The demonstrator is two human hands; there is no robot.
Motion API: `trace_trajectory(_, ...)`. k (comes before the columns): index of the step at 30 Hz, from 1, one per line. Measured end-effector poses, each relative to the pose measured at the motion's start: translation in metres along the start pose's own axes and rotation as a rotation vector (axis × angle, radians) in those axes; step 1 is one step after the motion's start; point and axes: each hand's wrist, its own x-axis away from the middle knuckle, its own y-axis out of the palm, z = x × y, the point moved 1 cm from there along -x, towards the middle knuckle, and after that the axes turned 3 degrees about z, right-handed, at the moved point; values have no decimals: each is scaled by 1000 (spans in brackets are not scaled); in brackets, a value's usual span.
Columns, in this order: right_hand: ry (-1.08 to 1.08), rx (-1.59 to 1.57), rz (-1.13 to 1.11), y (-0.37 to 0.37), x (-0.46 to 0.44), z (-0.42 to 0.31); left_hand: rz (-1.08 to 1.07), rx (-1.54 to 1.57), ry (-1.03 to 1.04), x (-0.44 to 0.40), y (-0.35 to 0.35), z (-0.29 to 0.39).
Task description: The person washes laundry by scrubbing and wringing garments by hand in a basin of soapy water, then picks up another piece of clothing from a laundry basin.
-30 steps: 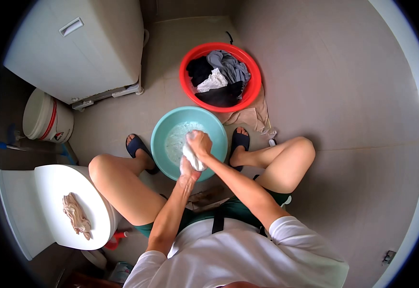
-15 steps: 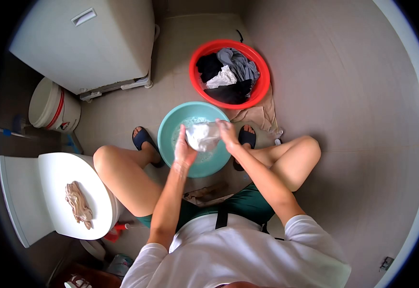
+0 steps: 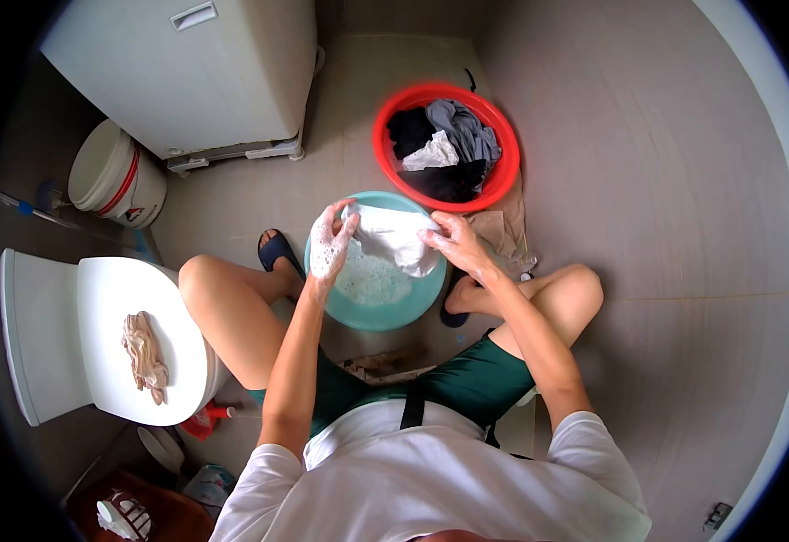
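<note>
A wet white cloth [image 3: 394, 237] is stretched out between my two hands above a teal basin [image 3: 358, 321] of sudsy water. Its exact kind I cannot make out. My left hand [image 3: 329, 244], coated with foam, pinches the cloth's upper left corner. At the other end, my right hand [image 3: 455, 242] grips the cloth's right edge between thumb and fingers. Part of the cloth sags over the soapy water [image 3: 372, 278].
Beyond the basin stands a red tub [image 3: 513, 172] with black, grey and white clothes. A beige cloth [image 3: 503, 226] lies beside it. On the left are a white machine [image 3: 186, 81], a lidded bucket [image 3: 110, 176] and a closed toilet [image 3: 105, 361] bearing a tan garment [image 3: 144, 355].
The white cloth was bunched and blurred between my hands; now it is spread out flat. My hands have moved further apart and slightly up, and the whole view has shifted a little.
</note>
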Motion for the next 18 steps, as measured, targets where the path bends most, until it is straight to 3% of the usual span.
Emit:
trace_trajectory(2, -40, -88, -1, -5, -3, -12, -102, -185, 52, -12, -11, 9)
trace_trajectory(4, -106, 45, -32, -19, -5, -35, -144, -130, 84, -22, -13, 30)
trace_trajectory(8, -335, 171, -126, -38, -14, -60, -200, -434, 326, -36, -8, 100)
trace_trajectory(12, -278, 101, -166, -55, -12, -105, -241, -452, 402, -48, -1, 161)
trace_trajectory(13, -405, 224, -131, -60, -16, -109, -232, -416, 408, -52, -1, 172)
trace_trajectory(16, -522, 348, -102, -77, -16, -126, -248, -314, 374, -61, -3, 198)
trace_trajectory(18, -673, 449, -105, -79, -14, -145, -226, -344, 460, -62, -6, 213)
